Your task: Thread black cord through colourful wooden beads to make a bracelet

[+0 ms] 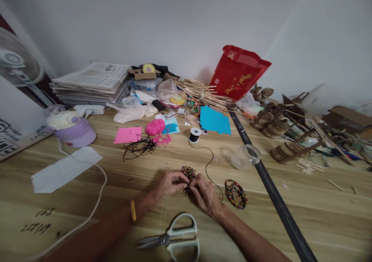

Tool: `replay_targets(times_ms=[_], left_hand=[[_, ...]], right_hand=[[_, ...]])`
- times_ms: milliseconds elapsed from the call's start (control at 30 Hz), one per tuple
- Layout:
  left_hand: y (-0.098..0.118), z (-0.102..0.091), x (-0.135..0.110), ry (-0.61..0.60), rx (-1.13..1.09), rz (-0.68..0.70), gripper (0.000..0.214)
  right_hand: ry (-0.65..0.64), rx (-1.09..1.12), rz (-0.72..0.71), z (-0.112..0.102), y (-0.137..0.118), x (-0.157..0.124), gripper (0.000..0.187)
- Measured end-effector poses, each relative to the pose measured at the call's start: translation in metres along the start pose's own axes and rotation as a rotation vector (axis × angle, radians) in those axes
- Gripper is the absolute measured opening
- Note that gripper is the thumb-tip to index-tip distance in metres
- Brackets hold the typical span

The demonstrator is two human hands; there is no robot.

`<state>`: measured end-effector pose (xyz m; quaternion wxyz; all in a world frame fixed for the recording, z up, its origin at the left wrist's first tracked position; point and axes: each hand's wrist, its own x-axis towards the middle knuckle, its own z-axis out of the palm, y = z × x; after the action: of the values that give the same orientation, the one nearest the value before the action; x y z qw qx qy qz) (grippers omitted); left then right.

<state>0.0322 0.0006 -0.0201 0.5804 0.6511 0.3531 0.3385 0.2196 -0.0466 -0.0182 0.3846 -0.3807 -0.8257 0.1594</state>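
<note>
My left hand [173, 182], with a yellow bangle [133, 211] on its wrist, is closed in a pinch at the near side of a pile of small multicoloured beads [187, 171]. What lies between its fingertips is too small to make out. Fingertip to fingertip with it, my right hand [207, 196] also pinches. A thin black cord [213, 153] runs from a spool [195, 135] and curves in under the right hand, which seems to grip its end. Beaded bracelets [236, 194] lie to the right. Scissors [177, 238] with pale handles rest open nearer me.
Pink yarn [155, 126], black cord pieces [140, 146] and a blue sheet [215, 120] lie beyond the hands. A clear cup [245, 156] lies by a dark strip [273, 190]. Left are a purple appliance [75, 133] and white cable [101, 190]; right, small wooden baskets [287, 150].
</note>
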Motion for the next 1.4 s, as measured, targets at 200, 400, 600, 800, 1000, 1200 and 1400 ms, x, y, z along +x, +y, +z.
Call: replay_targets(times_ms=[200,400,600,800,1000,1200,1400], left_hand=[[0.0014,-0.0003,-0.001,-0.01,-0.013,-0.017,0.013],[0.0023,0.0001,-0.0013,-0.011,-0.032,-0.018,0.012],[0.0021,0.0005,-0.0006,0.0,-0.035,-0.039,0.013],[0.0057,0.0004,-0.0014,0.007,-0.026,-0.046,0.013],[0.0068,0.0006,-0.0023,-0.002,-0.043,-0.055,0.015],[0.0027,0.0007,-0.0016,-0.004,-0.064,-0.058,0.017],[-0.0014,0.0002,-0.0013,-0.007,-0.057,-0.05,0.018]], right_hand=[[0.021,0.013,0.007,0.0002,0.0,0.0005,0.016],[0.009,0.005,-0.027,0.0001,0.0001,0.0012,0.019],[0.059,0.006,0.001,0.0003,-0.0008,0.001,0.017],[0.064,0.001,-0.001,0.0002,0.0003,0.0005,0.015],[0.041,-0.027,0.007,0.0008,0.0002,-0.0005,0.015],[0.046,0.013,-0.006,0.0005,-0.0005,0.0005,0.013],[0.044,0.029,-0.012,-0.0007,-0.0026,0.0021,0.015]])
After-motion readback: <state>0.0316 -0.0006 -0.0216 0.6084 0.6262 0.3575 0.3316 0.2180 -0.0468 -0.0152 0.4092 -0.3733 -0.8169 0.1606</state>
